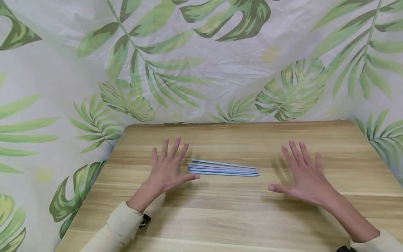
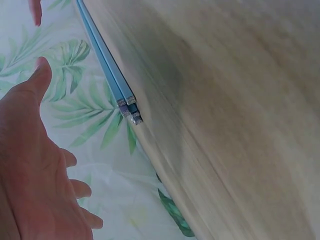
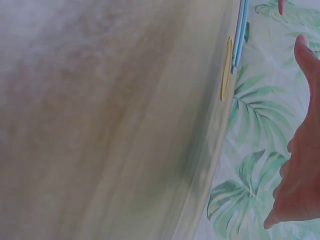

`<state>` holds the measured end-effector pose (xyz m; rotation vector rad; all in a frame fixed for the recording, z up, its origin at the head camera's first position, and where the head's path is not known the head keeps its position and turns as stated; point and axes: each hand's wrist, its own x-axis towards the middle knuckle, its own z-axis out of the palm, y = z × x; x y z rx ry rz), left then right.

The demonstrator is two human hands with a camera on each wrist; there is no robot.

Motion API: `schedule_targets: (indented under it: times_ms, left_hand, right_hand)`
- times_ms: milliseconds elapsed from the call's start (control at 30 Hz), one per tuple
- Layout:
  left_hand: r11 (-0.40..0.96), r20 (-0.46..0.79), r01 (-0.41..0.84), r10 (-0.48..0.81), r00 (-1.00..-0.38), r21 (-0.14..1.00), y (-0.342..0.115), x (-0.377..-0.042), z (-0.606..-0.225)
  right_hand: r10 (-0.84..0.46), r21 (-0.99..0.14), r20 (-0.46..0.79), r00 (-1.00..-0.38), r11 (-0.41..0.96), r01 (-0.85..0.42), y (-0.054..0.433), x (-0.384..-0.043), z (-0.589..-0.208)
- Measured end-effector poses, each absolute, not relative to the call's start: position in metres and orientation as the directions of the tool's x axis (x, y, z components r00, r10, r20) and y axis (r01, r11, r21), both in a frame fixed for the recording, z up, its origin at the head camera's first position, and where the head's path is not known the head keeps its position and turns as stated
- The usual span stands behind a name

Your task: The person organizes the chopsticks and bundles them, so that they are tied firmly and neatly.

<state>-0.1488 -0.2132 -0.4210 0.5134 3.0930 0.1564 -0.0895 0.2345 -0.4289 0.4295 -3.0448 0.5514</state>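
Note:
Several slim blue chopsticks [image 1: 223,170] lie side by side on the wooden table, one slightly angled from the rest. In the left wrist view, the near ends of the chopsticks [image 2: 120,90] are square and silvery. My left hand [image 1: 167,171], fingers spread, hovers by their left end, its thumb overlapping that end in the head view. A thin yellow rubber band [image 1: 262,183] rests just past their right end. Beside it is my right hand [image 1: 308,180], also spread and holding nothing; its thumb overlaps the rubber band in the head view.
The wood-grain table [image 1: 214,224] ends at a straight back edge. Behind it hangs a white cloth [image 1: 233,73] printed with green leaves, which also shows along both sides. Dark straps [image 1: 145,221] sit at the cuffs of the pale sleeves [image 1: 121,224].

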Motion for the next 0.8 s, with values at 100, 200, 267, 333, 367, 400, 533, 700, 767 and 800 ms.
schedule_targets:
  times_ms: [100, 200, 267, 333, 367, 400, 533, 700, 767, 800]
  left_hand:
    - [0.933, 0.010, 0.342, 0.343, -0.939, 0.114, -0.210, -0.151, -0.423]
    - [0.923, 0.012, 0.364, 0.365, -0.931, 0.127, -0.206, -0.155, -0.424]
    - [0.915, 0.018, 0.384, 0.385, -0.923, 0.126, -0.203, -0.158, -0.425]
    - [0.902, 0.019, 0.411, 0.412, -0.911, 0.131, -0.201, -0.161, -0.425]
    - [0.894, 0.020, 0.427, 0.428, -0.903, 0.136, -0.200, -0.162, -0.425]
    - [0.885, 0.020, 0.443, 0.445, -0.895, 0.143, -0.199, -0.164, -0.426]
    - [0.846, 0.006, 0.497, 0.505, -0.863, 0.193, -0.198, -0.171, -0.429]
    - [0.791, 0.000, 0.541, 0.565, -0.825, 0.286, -0.199, -0.180, -0.432]
    - [0.769, -0.003, 0.552, 0.584, -0.812, 0.324, -0.199, -0.182, -0.433]
    - [0.759, -0.006, 0.555, 0.591, -0.806, 0.341, -0.199, -0.183, -0.433]
  right_hand:
    - [-0.281, -0.340, 0.050, -0.959, 0.898, -0.280, 0.229, -0.093, -0.430]
    - [-0.302, -0.349, 0.048, -0.952, 0.888, -0.300, 0.223, -0.097, -0.431]
    - [-0.320, -0.358, 0.049, -0.946, 0.879, -0.316, 0.219, -0.100, -0.432]
    - [-0.339, -0.370, 0.050, -0.939, 0.867, -0.333, 0.217, -0.103, -0.433]
    - [-0.349, -0.376, 0.049, -0.936, 0.861, -0.341, 0.215, -0.105, -0.434]
    - [-0.358, -0.386, 0.047, -0.933, 0.855, -0.348, 0.214, -0.107, -0.434]
    - [-0.395, -0.425, 0.041, -0.918, 0.824, -0.374, 0.209, -0.114, -0.438]
    - [-0.441, -0.470, 0.036, -0.897, 0.784, -0.405, 0.203, -0.122, -0.446]
    - [-0.453, -0.480, 0.030, -0.891, 0.775, -0.410, 0.200, -0.125, -0.449]
    - [-0.457, -0.484, 0.029, -0.889, 0.772, -0.412, 0.198, -0.126, -0.450]
